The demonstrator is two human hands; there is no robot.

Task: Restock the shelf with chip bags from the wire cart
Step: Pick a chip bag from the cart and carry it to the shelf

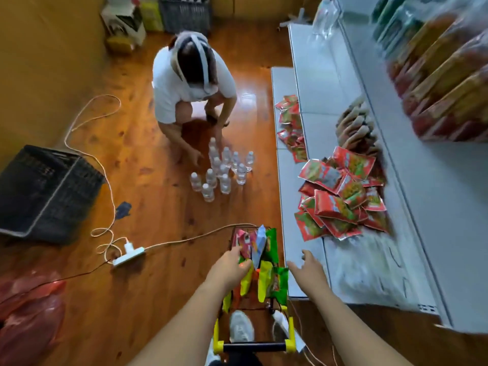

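The grey shelf (pixel 311 180) carried a heap of red chip bags (pixel 340 196). Below it the wire cart (pixel 253 344) held more bags (pixel 266 276); the left hand (pixel 232 262) gripped one there, and the right hand (pixel 307 266) hovered beside with relaxed, empty fingers.

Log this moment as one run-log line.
phase: picking | left hand: reaching into chip bags in wire cart | right hand: open, empty, above cart | shelf: red packets piled
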